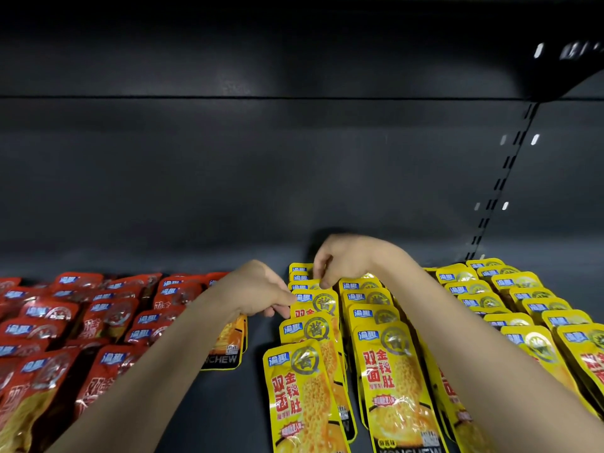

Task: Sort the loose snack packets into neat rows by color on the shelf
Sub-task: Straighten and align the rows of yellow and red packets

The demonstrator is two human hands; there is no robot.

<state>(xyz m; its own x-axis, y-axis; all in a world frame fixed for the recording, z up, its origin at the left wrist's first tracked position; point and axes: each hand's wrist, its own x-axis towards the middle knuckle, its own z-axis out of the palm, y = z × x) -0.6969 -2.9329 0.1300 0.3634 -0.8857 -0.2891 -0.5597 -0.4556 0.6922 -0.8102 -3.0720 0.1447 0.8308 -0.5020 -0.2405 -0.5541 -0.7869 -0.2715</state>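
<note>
The right hand [340, 261] reaches to the far end of a yellow row [310, 338], fingers curled and pinching the top edge of a yellow packet [305, 284] there; the left hand [258, 289] sits just left of that row, fingertips bent onto the edge of a nearer packet, though whether it truly grips I cannot tell. More yellow rows [510, 299] lie overlapped to the right; red packets [81, 315] lie loosely heaped on the left; an orange packet [228, 344] shows under the left wrist, all on the dark shelf [228, 403].

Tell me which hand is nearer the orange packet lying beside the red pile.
Left. The left hand hovers directly over the orange packet, partly covering it. The right hand is farther right, fingering the yellow packets.
</note>
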